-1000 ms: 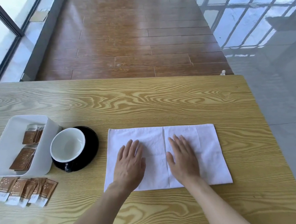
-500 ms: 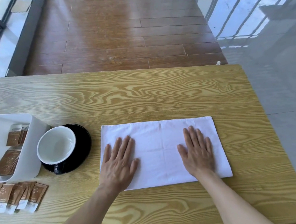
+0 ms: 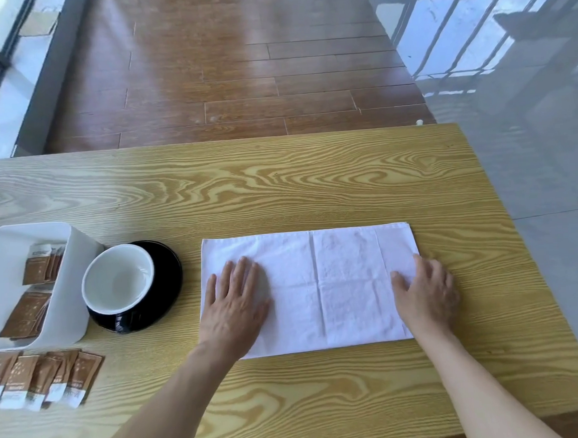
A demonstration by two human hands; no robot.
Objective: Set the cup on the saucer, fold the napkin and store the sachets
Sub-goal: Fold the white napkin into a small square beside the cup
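Soft white napkin is light and limp; left hand presses flat, fingers spread, right hand fingers curl at its right edge, best grip there.

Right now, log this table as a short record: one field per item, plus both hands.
cup: white inside, standing on the black saucer
napkin: white, partly folded, flat on the table
sachets in the bin: two brown stacks
loose sachets: a row on the table in front of the bin
left hand: flat on the napkin
right hand: at the napkin's right edge
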